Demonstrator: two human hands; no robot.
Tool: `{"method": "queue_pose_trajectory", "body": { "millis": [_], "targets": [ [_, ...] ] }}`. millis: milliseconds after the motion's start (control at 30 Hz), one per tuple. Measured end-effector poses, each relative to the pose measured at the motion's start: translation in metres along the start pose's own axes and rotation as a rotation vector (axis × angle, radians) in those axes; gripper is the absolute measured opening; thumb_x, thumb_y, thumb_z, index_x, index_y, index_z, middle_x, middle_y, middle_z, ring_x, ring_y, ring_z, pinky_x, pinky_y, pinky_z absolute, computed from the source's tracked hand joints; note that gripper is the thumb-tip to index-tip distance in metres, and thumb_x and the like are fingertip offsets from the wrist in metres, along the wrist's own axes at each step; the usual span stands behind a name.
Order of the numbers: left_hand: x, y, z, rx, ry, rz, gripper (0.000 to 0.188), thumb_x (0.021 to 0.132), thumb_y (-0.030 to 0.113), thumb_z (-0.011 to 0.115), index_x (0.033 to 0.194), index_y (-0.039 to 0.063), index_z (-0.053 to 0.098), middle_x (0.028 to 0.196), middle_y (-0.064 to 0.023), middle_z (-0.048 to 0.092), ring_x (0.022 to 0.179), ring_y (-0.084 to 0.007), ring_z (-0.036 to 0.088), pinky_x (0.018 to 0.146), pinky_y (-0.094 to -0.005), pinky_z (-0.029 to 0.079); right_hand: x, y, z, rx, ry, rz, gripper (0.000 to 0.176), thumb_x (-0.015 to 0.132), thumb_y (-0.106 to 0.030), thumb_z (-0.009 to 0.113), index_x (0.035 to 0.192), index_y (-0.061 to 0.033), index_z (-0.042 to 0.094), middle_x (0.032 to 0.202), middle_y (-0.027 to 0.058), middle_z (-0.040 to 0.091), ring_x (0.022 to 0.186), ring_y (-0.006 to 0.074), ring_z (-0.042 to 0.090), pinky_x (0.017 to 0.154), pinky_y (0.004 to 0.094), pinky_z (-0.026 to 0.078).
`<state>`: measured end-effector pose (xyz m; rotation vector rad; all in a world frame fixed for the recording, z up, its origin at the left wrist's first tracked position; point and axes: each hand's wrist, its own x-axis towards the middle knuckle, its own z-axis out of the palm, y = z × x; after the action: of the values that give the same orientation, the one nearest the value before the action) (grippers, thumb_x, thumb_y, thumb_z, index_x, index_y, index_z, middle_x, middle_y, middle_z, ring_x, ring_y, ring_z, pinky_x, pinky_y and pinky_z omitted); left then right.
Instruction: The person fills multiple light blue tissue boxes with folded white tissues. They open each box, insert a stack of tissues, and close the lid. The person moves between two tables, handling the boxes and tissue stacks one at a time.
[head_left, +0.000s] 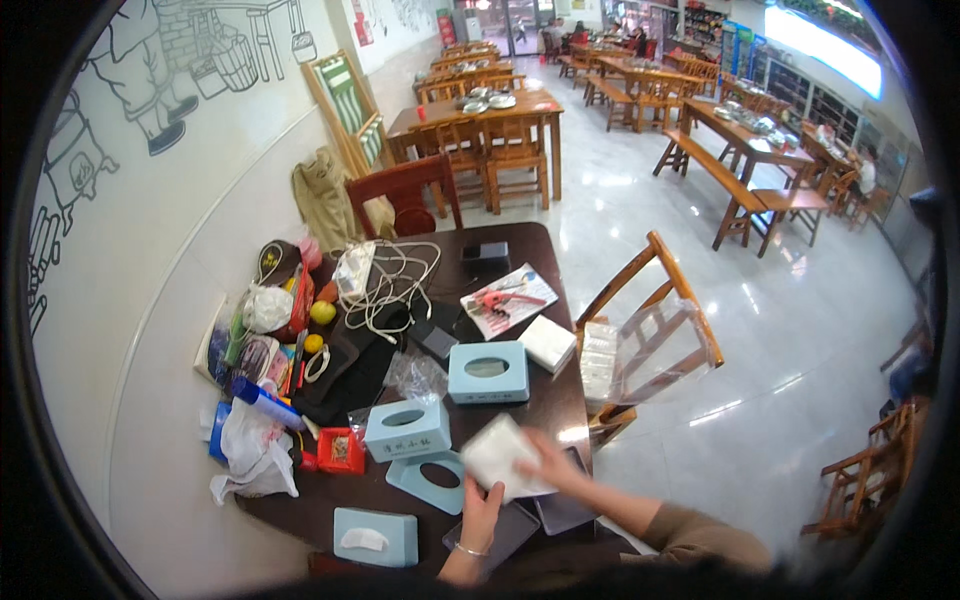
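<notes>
Between my hands is a slightly blurred stack of white paper tissues, raised over the near part of the dark table. My left hand holds its lower edge, thumb on top. My right hand grips its right side. Left of the stack stand light-blue tissue boxes: a box with an oval opening, another farther back, and a tipped blue cover. Nearer me, a blue box shows white tissue in its opening. Dark flat plates lie partly hidden under my hands and forearms.
Another white tissue stack lies by the table's right edge. Behind are red-handled pliers on paper and tangled white cables. A red toothpick box and bags crowd the left. A wooden chair stands at right.
</notes>
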<state>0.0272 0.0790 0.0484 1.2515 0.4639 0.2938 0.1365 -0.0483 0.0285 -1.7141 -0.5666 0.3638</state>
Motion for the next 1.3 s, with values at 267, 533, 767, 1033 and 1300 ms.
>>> {"method": "queue_pose_trajectory", "body": {
  "millis": [267,533,767,1033,1300],
  "targets": [
    [-0.037,-0.003,-0.023,0.638,-0.093,0.151,0.035,0.081,0.023,0.064,0.101,-0.005,0.054,0.089,-0.0171,0.064,0.082,-0.0223,0.063,0.071,-0.0338,0.049,-0.08,-0.017,0.01,-0.062,-0.242,0.244,0.058,0.08,-0.035,0.066,0.12,0.0011,0.045,0.105,0.0198,0.06,0.096,0.0278,0.06,0.082,0.0355,0.046],
    [-0.056,0.0,-0.053,0.54,-0.172,0.075,0.032,0.087,0.025,0.057,0.1,-0.005,0.059,0.086,-0.0162,0.066,0.079,-0.018,0.062,0.069,-0.0317,0.048,-0.088,-0.032,0.006,0.167,-0.46,0.19,0.048,0.084,-0.034,0.062,0.114,0.0017,0.052,0.096,0.0124,0.062,0.088,0.016,0.058,0.078,0.031,0.046],
    [-0.071,-0.027,-0.095,0.758,-0.232,-0.136,0.035,0.086,0.027,0.06,0.096,-0.007,0.06,0.086,-0.0142,0.066,0.075,-0.0158,0.063,0.066,-0.0313,0.049,-0.101,0.014,0.038,-0.027,-0.395,0.154,0.052,0.083,-0.029,0.064,0.124,-0.0024,0.046,0.108,0.0107,0.059,0.095,0.016,0.056,0.083,0.0312,0.046],
    [-0.11,-0.048,-0.085,-0.295,0.008,-0.59,0.039,0.093,0.022,0.05,0.123,-0.001,0.041,0.108,-0.0135,0.058,0.094,-0.0211,0.061,0.078,-0.0329,0.051,-0.065,-0.008,0.072,-0.247,-0.33,-0.014,0.029,0.085,-0.024,0.058,0.106,-0.0054,0.061,0.098,0.0141,0.064,0.089,0.0284,0.062,0.077,0.035,0.048],
    [-0.1,-0.044,-0.093,-0.129,-0.338,-0.747,0.044,0.098,0.033,0.033,0.116,-0.003,0.051,0.12,-0.0145,0.055,0.107,-0.0211,0.055,0.092,-0.0309,0.04,-0.021,0.011,0.098,-0.411,-0.526,-0.232,0.02,0.084,-0.023,0.057,0.092,-0.0073,0.067,0.089,0.0097,0.066,0.083,0.0275,0.062,0.073,0.0363,0.049]
  ]
}}
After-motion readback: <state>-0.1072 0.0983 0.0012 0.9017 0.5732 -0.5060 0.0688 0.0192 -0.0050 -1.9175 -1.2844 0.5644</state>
